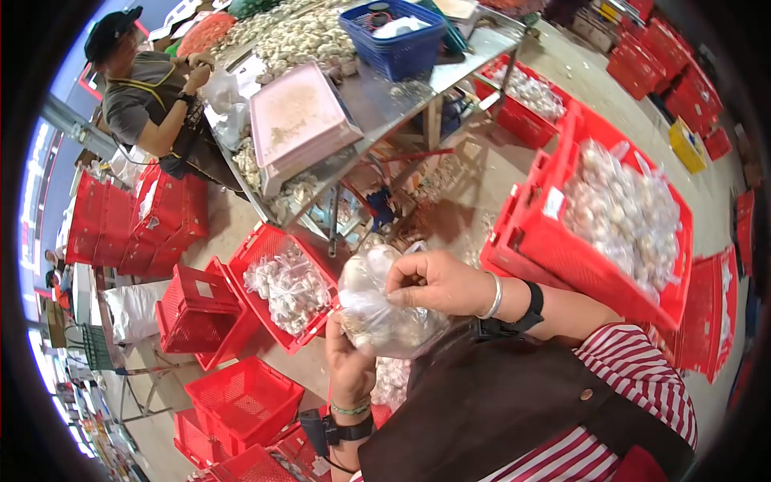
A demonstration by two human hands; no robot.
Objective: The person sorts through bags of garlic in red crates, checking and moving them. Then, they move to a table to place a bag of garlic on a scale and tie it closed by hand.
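Both hands grip a clear plastic bag (384,309) of garlic
Right hand (434,281) pinches its top — left hand (347,361) cups it underneath.

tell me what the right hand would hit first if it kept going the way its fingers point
The right hand points left and is already pinching the top of the clear bag. Beyond the bag, probably the red crate of bagged garlic, though depth is unclear.

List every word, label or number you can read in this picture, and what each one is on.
No text can be read.
White label on the red crate: too small and blurred.
Wall signs at the far left edge: blurred.
Clear plastic bag in both hands: no print visible.
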